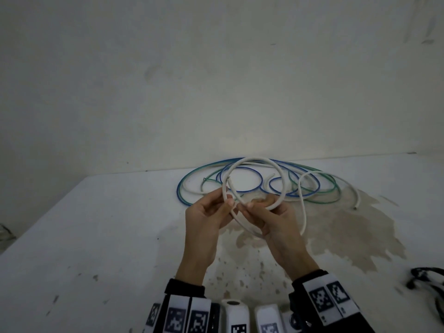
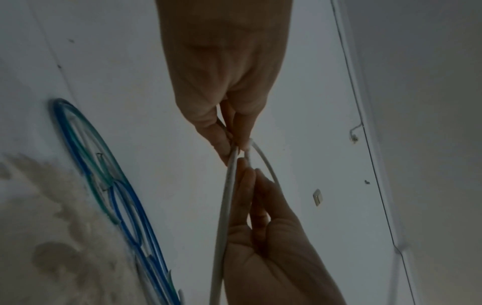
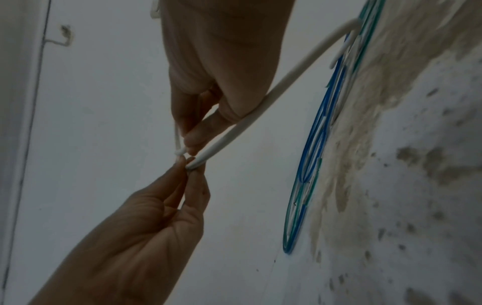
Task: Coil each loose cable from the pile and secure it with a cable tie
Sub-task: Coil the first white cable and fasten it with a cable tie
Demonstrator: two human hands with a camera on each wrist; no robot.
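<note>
Both hands (image 1: 242,212) pinch white cable (image 1: 254,162) loop between them.

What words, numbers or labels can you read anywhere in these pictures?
None can be read.
The wristbands and the white blocks between them carry only black-and-white square code patterns, no letters.
The white cable shows faint marks in the left wrist view, too blurred to read.

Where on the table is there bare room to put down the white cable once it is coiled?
The left part of the table, left of the left hand and the blue cable, lies bare. Behind the hands the pile of blue, green and white cable crowds it; a dark object sits at the right edge.
</note>
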